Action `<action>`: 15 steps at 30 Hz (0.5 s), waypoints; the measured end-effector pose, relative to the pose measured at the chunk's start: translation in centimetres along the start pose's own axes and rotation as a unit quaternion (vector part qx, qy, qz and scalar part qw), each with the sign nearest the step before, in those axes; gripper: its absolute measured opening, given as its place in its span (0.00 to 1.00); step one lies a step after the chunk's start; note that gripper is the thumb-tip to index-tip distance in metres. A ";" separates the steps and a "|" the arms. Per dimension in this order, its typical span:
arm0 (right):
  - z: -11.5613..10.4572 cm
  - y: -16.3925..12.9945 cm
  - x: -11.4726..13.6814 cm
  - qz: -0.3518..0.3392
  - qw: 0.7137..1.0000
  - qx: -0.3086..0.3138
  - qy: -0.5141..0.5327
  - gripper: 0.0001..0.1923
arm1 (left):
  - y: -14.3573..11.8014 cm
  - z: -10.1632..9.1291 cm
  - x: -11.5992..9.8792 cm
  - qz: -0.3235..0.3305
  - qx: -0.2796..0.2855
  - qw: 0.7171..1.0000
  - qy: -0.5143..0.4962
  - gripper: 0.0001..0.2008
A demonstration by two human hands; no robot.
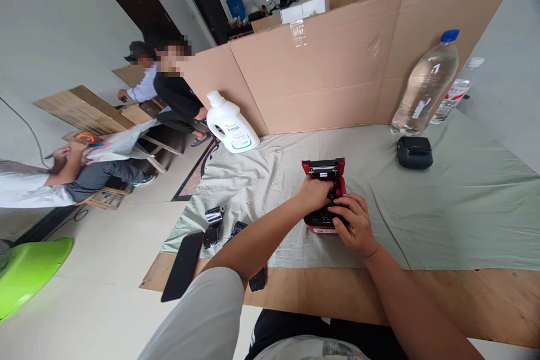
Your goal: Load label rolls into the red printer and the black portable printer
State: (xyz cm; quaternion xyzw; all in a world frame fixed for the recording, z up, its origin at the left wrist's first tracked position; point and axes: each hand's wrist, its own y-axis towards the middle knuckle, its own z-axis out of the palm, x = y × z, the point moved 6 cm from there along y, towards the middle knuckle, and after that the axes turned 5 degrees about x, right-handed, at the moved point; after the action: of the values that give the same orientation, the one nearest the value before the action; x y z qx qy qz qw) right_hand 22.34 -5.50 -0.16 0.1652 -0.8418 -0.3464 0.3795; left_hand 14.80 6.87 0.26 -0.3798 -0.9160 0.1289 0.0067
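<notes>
A small red and black printer-like device [319,220] sits on the cloth in front of me with its lid [324,167] raised. My left hand [315,193] reaches into the opened top, its fingers curled; the fingertips and anything between them are hidden. On the device's right side rests my right hand [355,221], fingers spread and touching the casing and its top. Left of my left forearm lie a glossy black roll with a trailing strip [214,224] and a second dark roll [238,228], partly covered by the arm. A dark strip [258,279] shows below that forearm.
A black flat slab [183,266] lies at the table's left edge. A white detergent jug [233,126], a large clear bottle [427,87], a smaller bottle [458,90] and a dark box-shaped device [414,153] stand farther back. Cardboard [320,79] walls the rear. Several people sit at left.
</notes>
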 end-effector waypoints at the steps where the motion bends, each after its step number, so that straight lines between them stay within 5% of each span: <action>1: 0.1 -0.1 0.0 0.000 1.000 0.003 -0.003 0.10 | 0.1 -0.1 0.0 -0.003 -0.002 1.000 -0.002 0.10; 7: -0.1 -0.2 0.0 -0.002 1.000 -0.004 -0.025 0.06 | -2.2 -1.4 0.4 0.047 -0.037 0.990 -0.131 0.14; 9: -0.4 -0.1 0.1 -0.005 0.999 -0.015 -0.031 0.05 | -3.8 -2.3 1.3 0.049 -0.119 0.970 -0.207 0.16; 13: -0.7 0.1 0.4 -0.012 0.999 -0.028 -0.036 0.03 | -6.5 -3.8 4.4 -0.003 -0.369 0.890 -0.267 0.22; 15: -0.8 0.2 0.4 -0.010 0.999 -0.032 -0.040 0.03 | -6.5 -3.7 5.2 0.009 -0.412 0.871 -0.269 0.26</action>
State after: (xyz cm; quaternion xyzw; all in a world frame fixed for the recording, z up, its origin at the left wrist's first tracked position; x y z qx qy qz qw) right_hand 22.65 -5.95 0.50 0.1470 -0.8433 -0.3829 0.3472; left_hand 7.04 6.95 4.94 -0.3074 -0.8488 -0.1624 -0.3984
